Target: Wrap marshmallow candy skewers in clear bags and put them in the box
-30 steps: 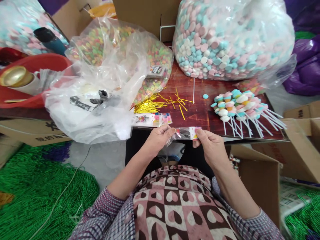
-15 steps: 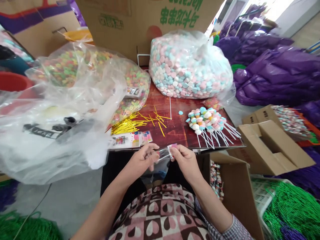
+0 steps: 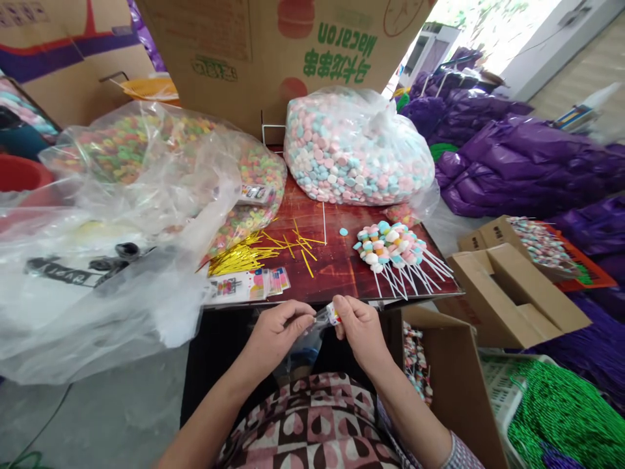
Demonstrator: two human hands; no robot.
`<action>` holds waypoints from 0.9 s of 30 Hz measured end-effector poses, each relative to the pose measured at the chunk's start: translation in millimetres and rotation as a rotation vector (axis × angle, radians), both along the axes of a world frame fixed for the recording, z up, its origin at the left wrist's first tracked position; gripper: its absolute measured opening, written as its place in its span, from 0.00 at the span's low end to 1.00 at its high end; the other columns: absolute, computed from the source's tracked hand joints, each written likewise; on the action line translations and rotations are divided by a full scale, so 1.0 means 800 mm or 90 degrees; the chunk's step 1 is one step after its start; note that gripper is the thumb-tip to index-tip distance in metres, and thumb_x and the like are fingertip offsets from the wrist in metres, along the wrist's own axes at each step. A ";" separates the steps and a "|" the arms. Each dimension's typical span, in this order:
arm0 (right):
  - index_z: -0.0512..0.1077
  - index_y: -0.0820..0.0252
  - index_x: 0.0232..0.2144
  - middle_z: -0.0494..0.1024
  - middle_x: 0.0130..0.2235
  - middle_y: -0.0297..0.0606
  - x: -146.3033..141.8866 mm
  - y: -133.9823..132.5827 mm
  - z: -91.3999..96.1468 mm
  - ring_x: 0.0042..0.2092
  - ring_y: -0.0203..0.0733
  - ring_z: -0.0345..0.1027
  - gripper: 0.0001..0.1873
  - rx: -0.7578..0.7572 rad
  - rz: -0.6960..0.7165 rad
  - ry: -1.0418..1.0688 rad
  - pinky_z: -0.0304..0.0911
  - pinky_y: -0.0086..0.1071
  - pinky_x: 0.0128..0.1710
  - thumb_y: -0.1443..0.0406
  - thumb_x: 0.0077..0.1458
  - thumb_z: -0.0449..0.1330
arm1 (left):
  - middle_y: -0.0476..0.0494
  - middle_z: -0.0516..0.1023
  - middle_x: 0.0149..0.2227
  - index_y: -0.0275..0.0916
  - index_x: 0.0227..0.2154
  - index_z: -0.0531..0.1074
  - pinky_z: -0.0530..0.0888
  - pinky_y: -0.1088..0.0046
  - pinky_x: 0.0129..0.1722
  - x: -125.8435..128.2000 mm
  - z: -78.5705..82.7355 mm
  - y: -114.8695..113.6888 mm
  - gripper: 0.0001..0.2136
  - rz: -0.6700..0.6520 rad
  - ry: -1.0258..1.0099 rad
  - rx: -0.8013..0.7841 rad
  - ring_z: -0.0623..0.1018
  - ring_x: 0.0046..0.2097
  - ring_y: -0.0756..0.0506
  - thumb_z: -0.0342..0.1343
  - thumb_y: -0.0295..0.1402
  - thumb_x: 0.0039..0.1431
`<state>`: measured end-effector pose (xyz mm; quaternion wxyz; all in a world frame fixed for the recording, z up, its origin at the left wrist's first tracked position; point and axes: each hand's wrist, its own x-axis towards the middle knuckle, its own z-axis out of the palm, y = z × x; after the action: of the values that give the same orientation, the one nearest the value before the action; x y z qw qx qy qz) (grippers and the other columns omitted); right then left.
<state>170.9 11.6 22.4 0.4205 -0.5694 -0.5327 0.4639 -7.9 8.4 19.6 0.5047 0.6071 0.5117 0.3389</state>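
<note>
A small clear plastic bag (image 3: pixel 322 319) with a printed end stretches between my hands, just off the table's front edge. My left hand (image 3: pixel 280 335) pinches its plain end between thumb and fingertips. The printed end is gripped by my right hand (image 3: pixel 360 329), thumb on top. Beyond my left hand, more printed bags (image 3: pixel 244 284) lie in a fanned stack, with a pile of gold twist ties (image 3: pixel 241 255) behind them. Marshmallow skewers (image 3: pixel 390 246) on white sticks are heaped at the table's right, past my right hand.
A big bag of marshmallows (image 3: pixel 356 153) and a bag of ring-shaped candy (image 3: pixel 131 146) stand at the back of the table (image 3: pixel 322 277). Crumpled clear plastic (image 3: pixel 112 312) covers the left side. Below right, an open carton (image 3: pixel 463 384) holds skewers, beside a crate of green strands (image 3: pixel 561 410).
My left fingers, spread somewhat before, have closed together on the plain end of the bag. My right hand keeps its hold. The camera view has tilted up and shifted slightly right.
</note>
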 end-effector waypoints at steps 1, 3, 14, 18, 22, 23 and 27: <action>0.61 0.56 0.13 0.64 0.15 0.30 0.000 0.000 0.001 0.20 0.34 0.58 0.28 0.002 0.012 -0.012 0.57 0.30 0.25 0.50 0.61 0.54 | 0.50 0.77 0.32 0.42 0.34 0.75 0.68 0.74 0.38 0.001 0.000 0.000 0.09 0.006 -0.001 0.004 0.74 0.35 0.48 0.54 0.40 0.61; 0.64 0.56 0.15 0.66 0.16 0.31 0.004 0.000 0.006 0.21 0.35 0.60 0.26 0.002 0.065 -0.046 0.59 0.30 0.25 0.51 0.61 0.54 | 0.50 0.75 0.29 0.41 0.30 0.74 0.68 0.74 0.36 -0.001 -0.002 0.000 0.10 0.034 0.000 0.020 0.73 0.33 0.49 0.53 0.39 0.61; 0.80 0.57 0.36 0.82 0.37 0.45 0.176 0.083 0.080 0.39 0.49 0.73 0.16 0.354 -0.156 -0.732 0.63 0.39 0.40 0.58 0.60 0.54 | 0.49 0.73 0.30 0.42 0.30 0.73 0.68 0.73 0.37 -0.024 -0.014 0.002 0.09 0.149 -0.039 0.099 0.71 0.35 0.48 0.54 0.40 0.61; 0.81 0.60 0.37 0.82 0.36 0.47 0.196 0.105 0.068 0.39 0.50 0.72 0.15 0.294 -0.073 -0.944 0.57 0.40 0.41 0.62 0.59 0.55 | 0.49 0.73 0.31 0.42 0.30 0.74 0.69 0.73 0.39 -0.021 -0.023 0.000 0.09 0.169 -0.112 0.059 0.72 0.36 0.48 0.56 0.41 0.59; 0.82 0.60 0.37 0.82 0.35 0.46 0.198 0.110 0.051 0.36 0.47 0.70 0.16 0.293 -0.077 -1.015 0.53 0.40 0.41 0.63 0.60 0.53 | 0.49 0.72 0.33 0.41 0.30 0.75 0.68 0.74 0.39 -0.025 -0.029 -0.001 0.09 0.207 -0.202 0.012 0.70 0.36 0.49 0.60 0.41 0.57; 0.81 0.60 0.37 0.82 0.35 0.47 0.198 0.111 0.048 0.36 0.47 0.69 0.17 0.295 -0.084 -1.021 0.53 0.40 0.40 0.63 0.61 0.53 | 0.49 0.72 0.33 0.41 0.30 0.75 0.69 0.74 0.39 -0.025 -0.030 -0.001 0.09 0.215 -0.221 0.002 0.70 0.36 0.49 0.60 0.41 0.56; 0.82 0.60 0.35 0.81 0.33 0.47 0.204 0.115 0.042 0.36 0.47 0.68 0.16 0.281 -0.117 -1.008 0.52 0.40 0.39 0.64 0.60 0.53 | 0.48 0.72 0.33 0.40 0.28 0.76 0.69 0.74 0.37 -0.023 -0.027 0.000 0.11 0.236 -0.273 -0.024 0.70 0.34 0.50 0.63 0.43 0.53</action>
<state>334.3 103.7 56.0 0.0591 -0.6735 -0.7013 -0.2262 -26.4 8.5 -2.4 0.5418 0.4083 0.5018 0.5365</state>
